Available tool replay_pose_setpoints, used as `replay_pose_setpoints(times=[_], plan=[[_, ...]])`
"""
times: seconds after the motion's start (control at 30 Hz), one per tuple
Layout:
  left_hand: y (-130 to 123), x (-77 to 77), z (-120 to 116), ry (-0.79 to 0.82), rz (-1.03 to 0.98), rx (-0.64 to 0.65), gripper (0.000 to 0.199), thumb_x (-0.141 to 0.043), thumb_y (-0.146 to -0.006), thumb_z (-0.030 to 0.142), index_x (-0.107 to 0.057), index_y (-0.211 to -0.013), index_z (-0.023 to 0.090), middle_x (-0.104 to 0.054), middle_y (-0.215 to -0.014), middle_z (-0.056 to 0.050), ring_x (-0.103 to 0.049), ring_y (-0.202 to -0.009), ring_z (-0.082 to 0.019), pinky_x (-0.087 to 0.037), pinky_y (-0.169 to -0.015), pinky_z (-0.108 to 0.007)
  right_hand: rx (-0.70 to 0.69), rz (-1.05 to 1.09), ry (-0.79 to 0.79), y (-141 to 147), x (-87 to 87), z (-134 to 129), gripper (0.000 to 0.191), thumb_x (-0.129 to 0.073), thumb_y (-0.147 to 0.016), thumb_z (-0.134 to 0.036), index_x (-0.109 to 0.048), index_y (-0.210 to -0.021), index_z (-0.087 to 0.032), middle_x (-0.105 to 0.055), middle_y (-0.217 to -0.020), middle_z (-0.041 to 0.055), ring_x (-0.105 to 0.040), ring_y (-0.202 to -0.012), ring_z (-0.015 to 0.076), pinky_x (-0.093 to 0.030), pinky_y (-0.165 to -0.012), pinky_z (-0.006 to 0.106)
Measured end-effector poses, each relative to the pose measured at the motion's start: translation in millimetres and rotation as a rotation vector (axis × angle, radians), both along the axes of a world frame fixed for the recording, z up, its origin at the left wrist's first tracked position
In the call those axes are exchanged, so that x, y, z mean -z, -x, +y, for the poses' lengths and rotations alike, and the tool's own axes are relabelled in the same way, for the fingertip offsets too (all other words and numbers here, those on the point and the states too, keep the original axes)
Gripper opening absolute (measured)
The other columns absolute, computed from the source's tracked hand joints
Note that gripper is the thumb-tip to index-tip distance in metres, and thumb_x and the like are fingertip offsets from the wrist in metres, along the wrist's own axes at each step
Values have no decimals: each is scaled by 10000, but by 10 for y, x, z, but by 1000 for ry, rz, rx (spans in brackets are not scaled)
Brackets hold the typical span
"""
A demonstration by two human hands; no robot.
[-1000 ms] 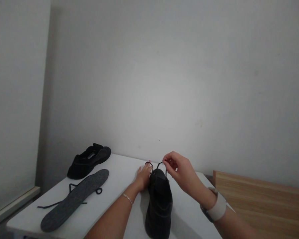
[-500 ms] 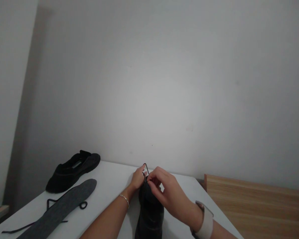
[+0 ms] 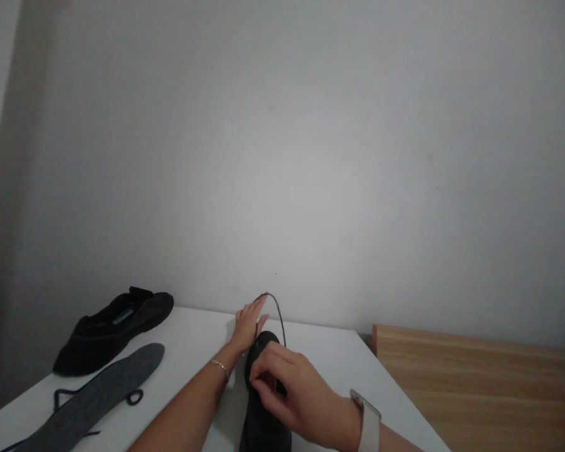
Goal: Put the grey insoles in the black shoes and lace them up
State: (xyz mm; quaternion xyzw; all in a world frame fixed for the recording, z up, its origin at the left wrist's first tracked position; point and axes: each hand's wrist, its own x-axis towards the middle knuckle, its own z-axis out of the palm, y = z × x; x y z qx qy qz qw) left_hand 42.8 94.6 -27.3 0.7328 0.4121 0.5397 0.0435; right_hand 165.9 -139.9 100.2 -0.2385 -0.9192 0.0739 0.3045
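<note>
A black shoe (image 3: 265,433) stands on the white table in front of me, its near end cut off by the bottom edge. A thin black shoelace (image 3: 280,314) rises from behind my right hand and arches over to the fingertips of my left hand (image 3: 248,325). That hand is beside the shoe's far end with its fingers stretched out, the lace draped over the index finger. Over the middle of the shoe, my right hand (image 3: 294,389) is pinched closed near the lacing. The lace runs behind its fingers, and the pinched tip is partly hidden.
At the left of the white table (image 3: 198,326) lies a second black shoe (image 3: 108,336). Nearer is a grey insole (image 3: 98,398) on top of a loose black lace (image 3: 134,397). A wall (image 3: 282,188) closes off the back, and a wooden panel (image 3: 471,383) stands at the right.
My left fingers have stretched out and the lace loop above the shoe has grown longer. My right hand has drawn back toward me along the shoe. The whole view has shifted slightly right.
</note>
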Motion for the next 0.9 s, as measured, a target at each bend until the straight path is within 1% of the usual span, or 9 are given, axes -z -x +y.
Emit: replay_pose_setpoints(times=[0.1, 0.23, 0.3, 0.37, 0.5, 0.6, 0.67, 0.8, 0.9], plan=[[-2, -96, -10, -12, -100, 68, 653, -514, -809, 283, -324, -1431, 221, -398, -1470, -95, -396, -1313, -236, -302, -1080, -426, 7, 15, -19, 16, -6, 6, 150, -502, -838, -82, -534, -920, -204, -566, -886, 26, -515, -763, 124, -429, -669, 216], [74, -205, -195, 238, -100, 223, 376, -441, -850, 289, -636, -1158, 196, -696, -1097, -76, -609, -1047, -224, -431, -961, -360, 121, 162, -61, -11, -129, 74, 111, -492, -856, -109, -541, -884, -205, -568, -845, 26, -524, -751, 135, -442, -684, 246], [133, -259, -346, 282, -22, 277, 294, -479, -819, 273, -714, -978, 195, -736, -957, -62, -639, -940, -230, -471, -883, -336, 210, 286, -94, -59, -244, 148, 75, -497, -869, -147, -552, -866, -199, -572, -805, 26, -538, -732, 139, -448, -678, 260], [198, -323, -505, 262, 103, 321, 271, -497, -781, 215, -727, -923, 198, -741, -944, -50, -642, -906, -221, -478, -844, -308, 289, 409, -97, -120, -379, 234, 60, -508, -881, -203, -555, -847, -191, -573, -743, 18, -551, -679, 135, -452, -637, 258], [342, -463, -765, 257, 371, 244, 402, -466, -686, 84, -733, -954, 222, -744, -959, -41, -653, -897, -212, -466, -810, -287, 344, 587, -48, -228, -638, 354, 123, -532, -880, -298, -545, -838, -183, -542, -620, -20, -538, -547, 113, -445, -529, 234], [435, -560, -886, 247, 433, 188, 429, -459, -666, 74, -741, -939, 247, -749, -943, -29, -659, -883, -216, -463, -806, -304, 362, 654, -58, -287, -788, 381, 142, -556, -863, -322, -549, -850, -180, -530, -598, -34, -519, -508, 103, -432, -472, 218], [466, -612, -934, 221, 330, 202, 383, -458, -700, 101, -741, -920, 236, -748, -923, -29, -656, -857, -203, -473, -785, -298, 375, 698, -86, -322, -868, 391, 148, -567, -853, -327, -553, -852, -179, -525, -588, -40, -506, -490, 96, -419, -450, 212], [453, -664, -964, 160, -56, 285, 285, -457, -788, 178, -714, -912, 177, -721, -973, -69, -635, -908, -194, -497, -729, -270, 372, 779, -159, -371, -1014, 410, 149, -575, -844, -326, -560, -858, -178, -504, -557, -52, -485, -460, 88, -387, -428, 210], [423, -663, -960, 227, -196, 406, 300, -465, -866, 319, -697, -955, 152, -702, -1033, -99, -623, -970, -212, -507, -766, -292, 365, 808, -250, -367, -1146, 407, 142, -575, -845, -319, -569, -866, -179, -512, -591, -41, -475, -474, 83, -364, -426, 210]])
